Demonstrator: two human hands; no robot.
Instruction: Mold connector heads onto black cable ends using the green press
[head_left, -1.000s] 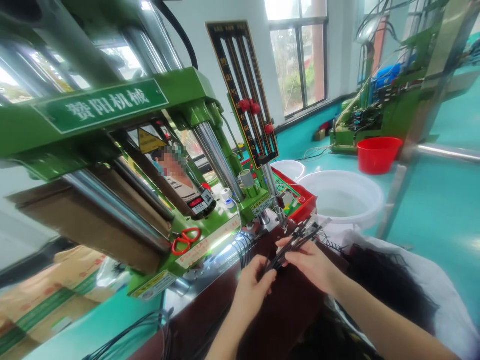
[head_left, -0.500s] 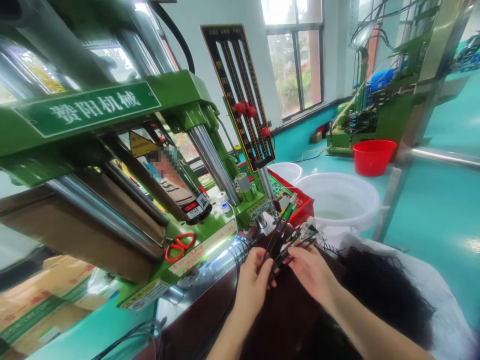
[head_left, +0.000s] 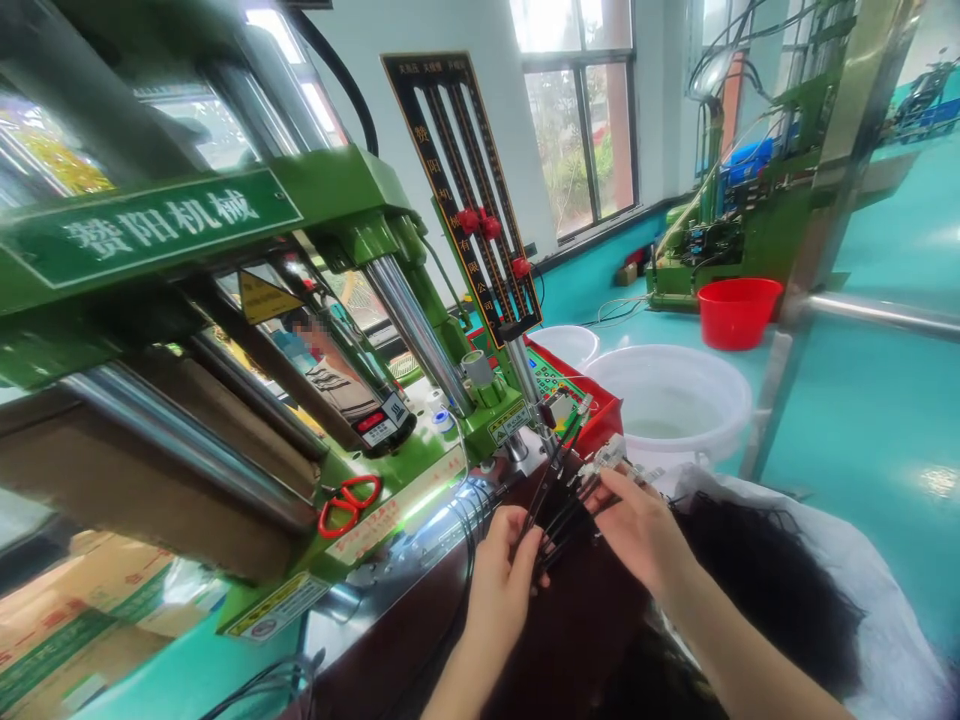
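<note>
black cables are held in a loose bunch between the two hands, over the dark brown surface in front of the green press. the left hand is clamped on their lengths, thumb against fingers; the right hand is closed around the bunch nearer the pale connectors, which point away from the person. one or two cables slant apart from the rest, with a pale end raised in front of the red control box.

as far as can be judged, the handling of this bunch is midway: it is gathered and gripped, but the strands are uneven and none of them is set down. how many it holds is too tangled to tell. more cables hang at the front edge of the press, and others lie at the lower left, out of the hands. a large heap of black strands fills the white bag on the right; whether it is finished or waiting cannot be told. red-handled scissors lie on the press, untouched.
</note>
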